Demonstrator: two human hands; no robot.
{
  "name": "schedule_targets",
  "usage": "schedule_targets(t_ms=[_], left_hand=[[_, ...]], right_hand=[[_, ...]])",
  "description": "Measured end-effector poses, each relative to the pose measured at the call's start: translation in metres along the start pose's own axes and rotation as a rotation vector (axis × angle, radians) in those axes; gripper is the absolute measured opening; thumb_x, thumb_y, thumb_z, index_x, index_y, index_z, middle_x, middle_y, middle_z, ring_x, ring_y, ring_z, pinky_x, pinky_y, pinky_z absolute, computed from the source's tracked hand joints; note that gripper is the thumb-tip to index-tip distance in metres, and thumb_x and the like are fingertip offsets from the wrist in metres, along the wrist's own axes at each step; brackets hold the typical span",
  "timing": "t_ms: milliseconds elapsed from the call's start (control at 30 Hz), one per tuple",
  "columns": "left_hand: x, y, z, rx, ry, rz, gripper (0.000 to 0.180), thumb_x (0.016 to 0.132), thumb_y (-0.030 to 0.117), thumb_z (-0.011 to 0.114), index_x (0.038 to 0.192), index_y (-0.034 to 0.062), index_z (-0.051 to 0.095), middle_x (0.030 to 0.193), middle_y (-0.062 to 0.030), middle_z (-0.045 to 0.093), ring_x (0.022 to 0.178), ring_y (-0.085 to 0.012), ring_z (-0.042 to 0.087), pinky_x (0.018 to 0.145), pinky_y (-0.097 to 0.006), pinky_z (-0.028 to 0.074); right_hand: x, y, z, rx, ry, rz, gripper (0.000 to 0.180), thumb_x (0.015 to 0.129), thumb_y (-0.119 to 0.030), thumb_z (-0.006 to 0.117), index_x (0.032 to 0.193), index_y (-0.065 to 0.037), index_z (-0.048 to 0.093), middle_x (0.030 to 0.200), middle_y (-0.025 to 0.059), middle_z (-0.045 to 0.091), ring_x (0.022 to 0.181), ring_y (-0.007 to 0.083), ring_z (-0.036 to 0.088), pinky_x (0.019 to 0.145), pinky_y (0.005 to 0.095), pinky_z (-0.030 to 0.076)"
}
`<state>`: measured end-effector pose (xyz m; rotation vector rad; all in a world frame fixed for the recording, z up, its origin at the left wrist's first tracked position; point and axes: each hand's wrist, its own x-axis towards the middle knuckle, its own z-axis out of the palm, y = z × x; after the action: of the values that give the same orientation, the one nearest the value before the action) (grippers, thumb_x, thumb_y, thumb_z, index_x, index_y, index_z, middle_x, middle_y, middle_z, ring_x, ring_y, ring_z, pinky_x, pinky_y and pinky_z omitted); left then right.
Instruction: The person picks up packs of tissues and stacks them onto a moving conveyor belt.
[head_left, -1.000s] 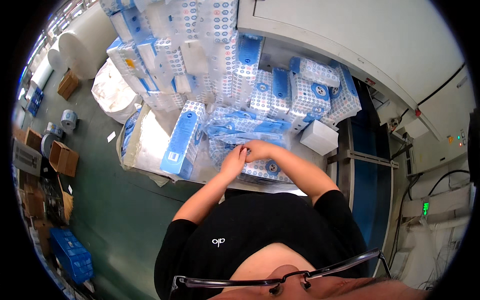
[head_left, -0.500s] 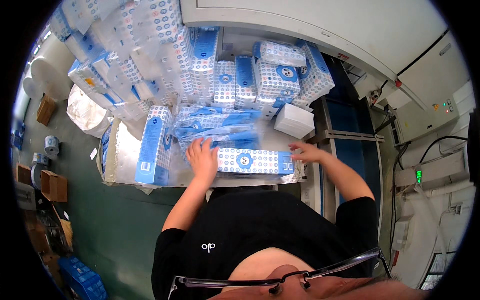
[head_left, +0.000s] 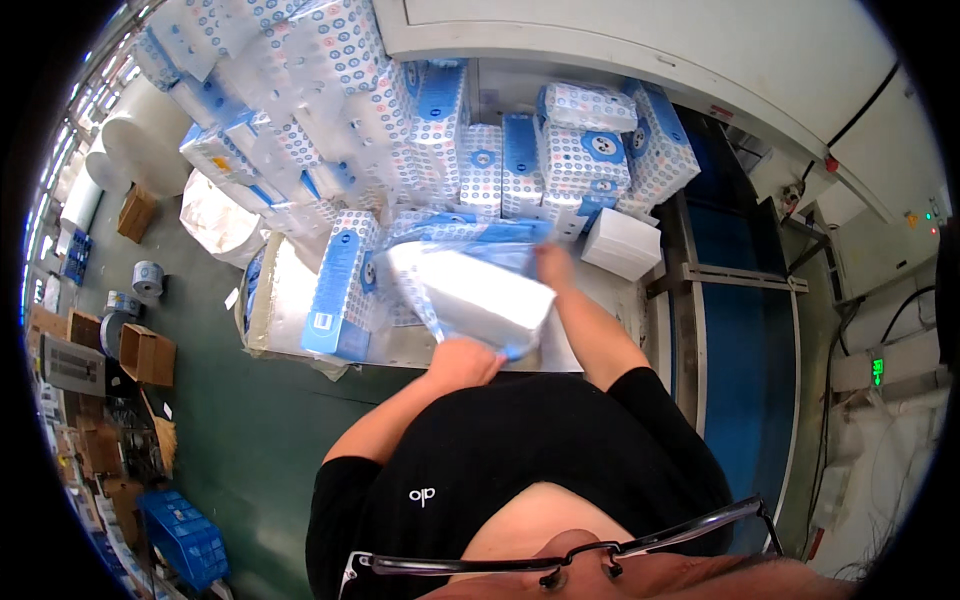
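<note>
Blue plastic crate [head_left: 185, 540], on green floor [head_left: 255, 450], lower left; open cardboard box [head_left: 148, 354], farther up; broom [head_left: 165, 440], between them; large white roll [head_left: 150, 130], upper left; green-lit sign [head_left: 878, 372], right

Table [head_left: 400, 348] with packs [head_left: 344, 282], plastic bags [head_left: 475, 231]

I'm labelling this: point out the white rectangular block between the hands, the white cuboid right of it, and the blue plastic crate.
White rectangular block [head_left: 485, 287]: head view, upper face.
White cuboid [head_left: 624, 241]: head view, largest visible face.
Blue plastic crate [head_left: 190, 543]: head view, side wall.
</note>
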<state>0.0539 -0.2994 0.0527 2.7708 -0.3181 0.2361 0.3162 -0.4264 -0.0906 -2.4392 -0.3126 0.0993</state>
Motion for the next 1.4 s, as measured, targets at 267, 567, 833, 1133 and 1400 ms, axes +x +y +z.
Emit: schedule_targets(t_ms=[267, 567, 833, 1133, 1400], left_hand=[[-0.033, -0.004, -0.005, -0.307, -0.405, -0.359, 0.043, 0.094, 0.043, 0.050, 0.081, 0.0052, 0.065, 0.081, -0.0180, 0.065, 0.080, -0.0385, 0.063, 0.072, -0.047, 0.048], [-0.010, -0.072, -0.002, -0.381, 0.462, -0.292, 0.029, 0.077, 0.022, 0.076, 0.098, 0.0041, 0.065, 0.101, -0.0128, 0.065, 0.099, -0.0289, 0.060, 0.088, -0.040, 0.046], [0.007, -0.151, -0.043, 0.122, 0.215, -0.854, 0.045, 0.078, 0.041, 0.072, 0.093, -0.0012, 0.065, 0.098, -0.0209, 0.060, 0.096, -0.0386, 0.057, 0.081, -0.047, 0.046], [0.004, -0.169, -0.017, -0.672, 0.229, -0.801, 0.028, 0.081, 0.028, 0.071, 0.073, 0.0017, 0.065, 0.069, -0.0048, 0.061, 0.060, -0.0203, 0.053, 0.057, -0.033, 0.042], [0.015, -0.129, -0.003, -1.451, 0.113, -0.985, 0.022, 0.086, 0.025, 0.070, 0.076, 0.0078, 0.061, 0.065, 0.0001, 0.056, 0.046, -0.0052, 0.040, 0.041, -0.020, 0.028]], right_hand=[[0.036, 0.014, 0.027, -0.034, -0.010, 0.089, 0.039, 0.090, -0.041, 0.055, 0.090, -0.004, 0.067, 0.097, 0.0238, 0.065, 0.091, 0.0424, 0.062, 0.079, 0.0489, 0.048], [-0.017, -0.005, -0.077, 0.715, -0.100, 0.176, 0.035, 0.090, -0.035, 0.065, 0.107, -0.004, 0.062, 0.094, 0.0053, 0.063, 0.078, 0.0134, 0.058, 0.066, 0.0288, 0.047], [-0.146, 0.000, -0.076, 0.739, 0.111, 0.185, 0.057, 0.088, -0.034, 0.067, 0.125, 0.005, 0.047, 0.115, 0.0138, 0.055, 0.095, 0.0199, 0.058, 0.083, 0.0343, 0.048], [-0.149, -0.090, -0.111, 0.447, -0.056, -0.305, 0.034, 0.080, -0.028, 0.071, 0.102, -0.004, 0.063, 0.099, 0.0120, 0.061, 0.098, 0.0285, 0.057, 0.085, 0.0380, 0.045], [-0.130, -0.180, -0.017, 0.021, -0.236, -0.686, 0.023, 0.079, -0.029, 0.070, 0.081, -0.007, 0.070, 0.090, 0.0111, 0.061, 0.089, 0.0317, 0.057, 0.077, 0.0418, 0.046]])
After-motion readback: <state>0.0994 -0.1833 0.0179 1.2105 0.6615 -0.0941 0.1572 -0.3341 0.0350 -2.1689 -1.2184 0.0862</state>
